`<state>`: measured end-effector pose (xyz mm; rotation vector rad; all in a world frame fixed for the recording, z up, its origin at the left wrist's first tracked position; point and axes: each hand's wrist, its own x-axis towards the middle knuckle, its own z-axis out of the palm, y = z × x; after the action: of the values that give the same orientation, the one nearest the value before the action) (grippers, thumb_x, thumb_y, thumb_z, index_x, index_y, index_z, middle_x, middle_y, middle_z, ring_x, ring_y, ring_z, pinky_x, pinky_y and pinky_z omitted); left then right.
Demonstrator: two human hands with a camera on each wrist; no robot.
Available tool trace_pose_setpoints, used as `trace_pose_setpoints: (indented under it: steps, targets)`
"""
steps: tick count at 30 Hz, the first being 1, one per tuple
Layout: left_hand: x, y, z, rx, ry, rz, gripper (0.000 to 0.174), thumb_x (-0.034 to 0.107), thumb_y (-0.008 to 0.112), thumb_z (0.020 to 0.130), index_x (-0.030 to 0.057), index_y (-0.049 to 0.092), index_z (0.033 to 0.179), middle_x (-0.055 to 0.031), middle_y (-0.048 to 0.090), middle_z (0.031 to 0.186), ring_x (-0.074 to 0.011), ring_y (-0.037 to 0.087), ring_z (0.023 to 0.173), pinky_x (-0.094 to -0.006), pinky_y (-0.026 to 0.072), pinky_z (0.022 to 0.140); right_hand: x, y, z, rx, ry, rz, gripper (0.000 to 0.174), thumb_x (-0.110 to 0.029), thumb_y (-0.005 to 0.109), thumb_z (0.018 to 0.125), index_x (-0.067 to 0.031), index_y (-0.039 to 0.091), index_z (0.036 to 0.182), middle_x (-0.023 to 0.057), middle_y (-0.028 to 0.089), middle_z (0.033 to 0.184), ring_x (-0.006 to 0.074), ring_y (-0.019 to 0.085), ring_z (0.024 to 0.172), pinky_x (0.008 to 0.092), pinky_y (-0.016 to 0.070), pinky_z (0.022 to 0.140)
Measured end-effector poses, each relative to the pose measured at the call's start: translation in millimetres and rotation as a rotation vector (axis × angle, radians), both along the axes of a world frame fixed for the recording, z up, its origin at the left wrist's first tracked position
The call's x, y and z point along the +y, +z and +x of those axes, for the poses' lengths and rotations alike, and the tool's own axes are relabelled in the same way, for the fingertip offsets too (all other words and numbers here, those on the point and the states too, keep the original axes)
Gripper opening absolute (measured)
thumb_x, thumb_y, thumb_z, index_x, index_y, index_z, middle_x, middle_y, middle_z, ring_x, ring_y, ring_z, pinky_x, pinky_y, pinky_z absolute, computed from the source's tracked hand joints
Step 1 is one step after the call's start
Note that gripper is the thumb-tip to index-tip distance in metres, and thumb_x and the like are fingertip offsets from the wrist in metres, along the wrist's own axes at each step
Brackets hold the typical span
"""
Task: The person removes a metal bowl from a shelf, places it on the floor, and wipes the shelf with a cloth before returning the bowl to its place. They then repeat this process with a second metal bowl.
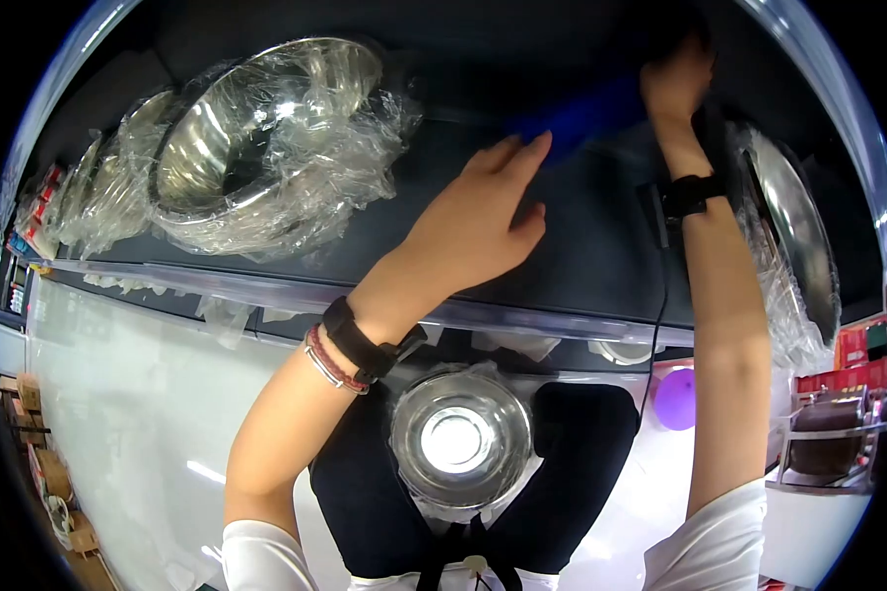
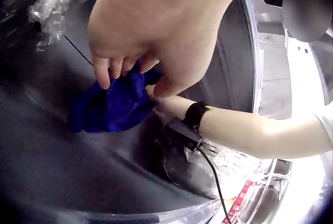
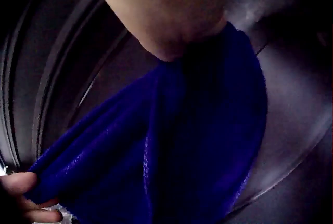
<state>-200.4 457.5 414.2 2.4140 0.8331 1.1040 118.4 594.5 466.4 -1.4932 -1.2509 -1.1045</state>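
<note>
A blue cloth [image 1: 591, 116] is stretched between my two hands over the dark surface. My left hand [image 1: 478, 217] pinches one corner of it between thumb and fingers, at the lower left of the right wrist view. At the cloth's far end, my right hand [image 1: 678, 81] grips a gathered part. Most of the right fingers are hidden behind the cloth [image 3: 208, 120] in the right wrist view. From the left wrist, the cloth [image 2: 117, 104] hangs in loose folds below the left fingers [image 2: 101, 73].
Metal bowls [image 1: 207, 148] in clear plastic wrap stand left on the dark shelf [image 1: 581, 256]. Another wrapped bowl [image 1: 798, 222] leans at the right. A steel bowl [image 1: 458, 433] lies close to my body. A cable [image 1: 657, 345] runs down from the right wrist near a purple balloon [image 1: 674, 400].
</note>
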Motion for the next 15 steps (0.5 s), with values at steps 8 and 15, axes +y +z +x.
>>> trace_pose_setpoints:
  steps: [8, 15]
  targets:
    - [-2, -47, -8, 0.166, -0.071, -0.065, 0.062, 0.02, 0.065, 0.086, 0.0038, 0.039, 0.14, -0.0295, 0.047, 0.132, -0.0405, 0.053, 0.114, -0.0407, 0.0466, 0.094, -27, -80, -32, 0.534, -0.16, -0.651, 0.088, -0.012, 0.069, 0.075, 0.0021, 0.016, 0.144, 0.0338, 0.027, 0.14, 0.0484, 0.035, 0.127, 0.0461, 0.0368, 0.106]
    - [-11, -40, -31, 0.269, 0.02, -0.108, 0.061, 0.025, 0.063, 0.087, 0.0002, 0.04, 0.138, -0.0288, 0.048, 0.13, -0.0425, 0.047, 0.12, -0.0441, 0.0413, 0.099, -46, -79, -41, 0.18, -0.222, -1.516, 0.078, -0.013, 0.065, 0.077, 0.0057, 0.026, 0.142, 0.029, 0.044, 0.136, 0.0397, 0.041, 0.129, 0.0422, 0.0368, 0.106]
